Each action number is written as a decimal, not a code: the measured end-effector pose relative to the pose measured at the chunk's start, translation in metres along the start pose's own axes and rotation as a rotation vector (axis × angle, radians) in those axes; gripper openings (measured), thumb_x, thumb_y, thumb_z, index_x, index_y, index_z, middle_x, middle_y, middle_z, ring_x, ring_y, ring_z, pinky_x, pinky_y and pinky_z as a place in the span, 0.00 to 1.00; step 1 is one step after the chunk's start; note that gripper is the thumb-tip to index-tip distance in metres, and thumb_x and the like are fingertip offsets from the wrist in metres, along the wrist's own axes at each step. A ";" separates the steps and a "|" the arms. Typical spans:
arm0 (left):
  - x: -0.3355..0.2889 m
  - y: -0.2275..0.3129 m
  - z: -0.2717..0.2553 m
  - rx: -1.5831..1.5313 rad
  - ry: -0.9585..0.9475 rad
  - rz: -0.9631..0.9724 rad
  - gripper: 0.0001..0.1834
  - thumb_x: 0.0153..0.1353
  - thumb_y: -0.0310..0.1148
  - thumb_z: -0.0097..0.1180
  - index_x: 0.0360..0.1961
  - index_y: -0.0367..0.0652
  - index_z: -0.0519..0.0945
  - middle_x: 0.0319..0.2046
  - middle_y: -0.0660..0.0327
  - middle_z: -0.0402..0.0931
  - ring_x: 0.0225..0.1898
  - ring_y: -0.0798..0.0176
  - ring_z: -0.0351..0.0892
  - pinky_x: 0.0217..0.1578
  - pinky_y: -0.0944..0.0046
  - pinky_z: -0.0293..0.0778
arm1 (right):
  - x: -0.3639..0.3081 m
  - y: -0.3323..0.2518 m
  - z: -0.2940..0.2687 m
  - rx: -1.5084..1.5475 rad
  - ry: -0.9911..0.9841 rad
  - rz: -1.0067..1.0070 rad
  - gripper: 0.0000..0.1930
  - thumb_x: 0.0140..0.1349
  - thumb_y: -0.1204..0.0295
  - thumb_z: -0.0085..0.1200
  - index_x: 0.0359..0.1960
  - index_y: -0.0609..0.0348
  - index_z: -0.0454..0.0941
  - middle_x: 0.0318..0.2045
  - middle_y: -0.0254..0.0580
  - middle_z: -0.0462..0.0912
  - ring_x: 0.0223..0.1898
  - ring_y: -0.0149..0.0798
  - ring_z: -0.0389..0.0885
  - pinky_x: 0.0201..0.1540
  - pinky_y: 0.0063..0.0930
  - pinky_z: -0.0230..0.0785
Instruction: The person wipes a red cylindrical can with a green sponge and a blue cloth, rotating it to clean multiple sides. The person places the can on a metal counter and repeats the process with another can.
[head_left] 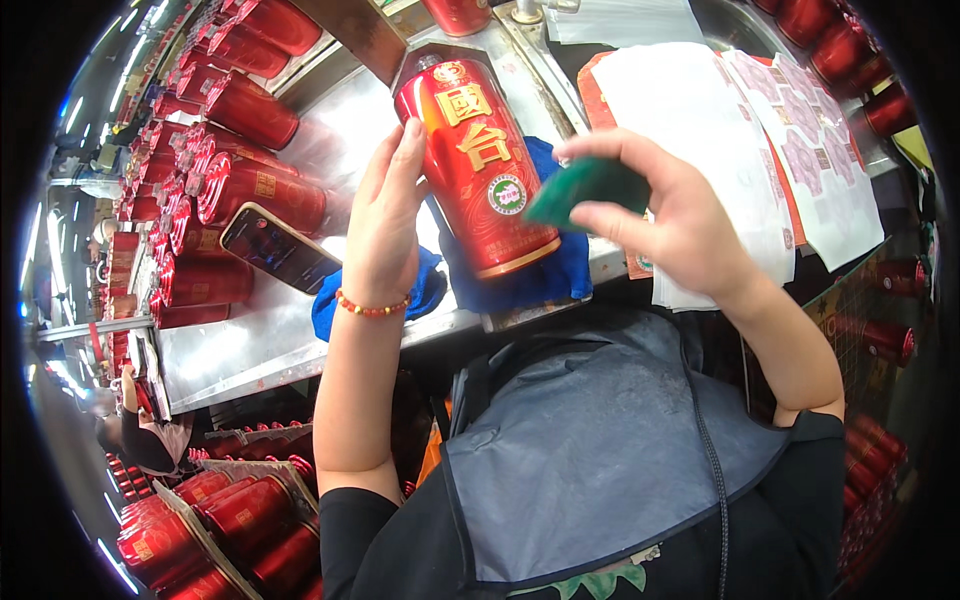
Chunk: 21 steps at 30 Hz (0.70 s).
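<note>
A red bottle (478, 170) with gold characters and a round green-and-white label lies slanted on blue cloth (560, 268) on the metal worktable. Against its left side rests my left hand (390, 205), fingers stretched out and thumb along the bottle's edge; a beaded bracelet circles the wrist. My right hand (670, 205) pinches a flat green pad (592, 193) between thumb and fingers, just off the bottle's lower right side. The pad is slightly smeared by motion, so its exact kind is unclear.
Many red bottles (260, 190) crowd the table's left side, beside a phone (280, 248). White label sheets (690, 150) lie at the right. Cartons of red bottles (240, 520) stand at the lower left. Another person (155, 430) is at the far left.
</note>
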<state>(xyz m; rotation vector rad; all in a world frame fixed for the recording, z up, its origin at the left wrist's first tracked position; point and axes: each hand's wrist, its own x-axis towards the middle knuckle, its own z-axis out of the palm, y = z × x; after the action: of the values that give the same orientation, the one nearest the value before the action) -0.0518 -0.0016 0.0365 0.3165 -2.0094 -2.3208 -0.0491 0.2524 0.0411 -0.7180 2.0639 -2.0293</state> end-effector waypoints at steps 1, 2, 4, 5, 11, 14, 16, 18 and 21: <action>0.002 0.001 0.001 -0.011 -0.035 -0.024 0.26 0.77 0.46 0.51 0.63 0.36 0.75 0.55 0.58 0.81 0.54 0.66 0.80 0.57 0.63 0.74 | -0.003 -0.009 0.003 -0.235 -0.027 -0.172 0.18 0.57 0.80 0.64 0.50 0.58 0.82 0.43 0.40 0.85 0.47 0.40 0.84 0.55 0.32 0.75; 0.003 0.001 0.004 -0.022 -0.069 -0.046 0.29 0.75 0.50 0.53 0.63 0.34 0.74 0.55 0.56 0.80 0.55 0.64 0.80 0.57 0.62 0.74 | -0.009 -0.007 0.005 -0.344 -0.087 -0.303 0.18 0.54 0.82 0.65 0.47 0.57 0.83 0.42 0.39 0.85 0.45 0.42 0.83 0.53 0.33 0.74; 0.017 0.002 0.008 -0.057 -0.115 -0.032 0.34 0.71 0.56 0.57 0.59 0.33 0.75 0.50 0.56 0.82 0.51 0.63 0.82 0.55 0.61 0.76 | -0.016 -0.006 0.006 -0.456 -0.182 -0.471 0.17 0.49 0.83 0.65 0.42 0.55 0.86 0.39 0.37 0.85 0.43 0.43 0.83 0.49 0.35 0.73; 0.025 -0.009 0.006 -0.041 -0.016 -0.057 0.34 0.69 0.56 0.61 0.56 0.32 0.76 0.48 0.55 0.82 0.49 0.63 0.83 0.53 0.61 0.78 | -0.022 -0.009 0.008 -0.463 -0.215 -0.490 0.16 0.47 0.84 0.65 0.39 0.54 0.87 0.38 0.36 0.86 0.42 0.42 0.83 0.48 0.36 0.72; 0.032 0.000 0.012 0.022 -0.094 -0.053 0.34 0.65 0.48 0.69 0.58 0.30 0.72 0.45 0.52 0.83 0.45 0.63 0.85 0.48 0.62 0.81 | -0.023 -0.024 -0.001 -0.510 -0.066 -0.421 0.16 0.47 0.84 0.66 0.40 0.55 0.87 0.37 0.38 0.85 0.40 0.45 0.83 0.45 0.35 0.74; 0.015 -0.018 0.000 0.343 0.084 0.220 0.42 0.65 0.46 0.68 0.67 0.26 0.63 0.55 0.44 0.77 0.58 0.55 0.79 0.56 0.57 0.78 | -0.018 -0.022 -0.009 -0.104 0.011 0.059 0.18 0.60 0.85 0.61 0.52 0.60 0.82 0.39 0.37 0.85 0.43 0.33 0.83 0.47 0.28 0.75; -0.019 -0.016 -0.001 0.686 0.151 0.572 0.38 0.64 0.39 0.68 0.69 0.31 0.65 0.62 0.41 0.71 0.63 0.47 0.73 0.60 0.54 0.74 | -0.005 -0.020 -0.023 0.178 0.038 0.257 0.17 0.71 0.78 0.55 0.60 0.65 0.76 0.40 0.34 0.83 0.44 0.24 0.79 0.46 0.22 0.74; -0.057 -0.007 -0.006 0.914 0.092 0.797 0.31 0.58 0.30 0.69 0.63 0.37 0.76 0.60 0.46 0.77 0.59 0.47 0.76 0.55 0.55 0.75 | 0.021 -0.003 -0.050 0.203 -0.007 0.384 0.14 0.75 0.67 0.52 0.52 0.65 0.82 0.36 0.34 0.82 0.36 0.23 0.79 0.41 0.19 0.73; -0.094 -0.006 -0.009 1.028 -0.179 1.013 0.19 0.54 0.23 0.69 0.50 0.39 0.86 0.52 0.52 0.83 0.50 0.50 0.83 0.51 0.56 0.80 | 0.075 0.022 -0.065 0.172 -0.137 0.678 0.26 0.75 0.48 0.52 0.41 0.63 0.85 0.30 0.35 0.83 0.22 0.23 0.77 0.26 0.20 0.72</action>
<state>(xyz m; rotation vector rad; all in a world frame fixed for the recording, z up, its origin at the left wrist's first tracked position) 0.0420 0.0071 0.0403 -0.7368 -2.3995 -0.6789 -0.1477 0.2776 0.0397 -0.0884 1.7056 -1.6742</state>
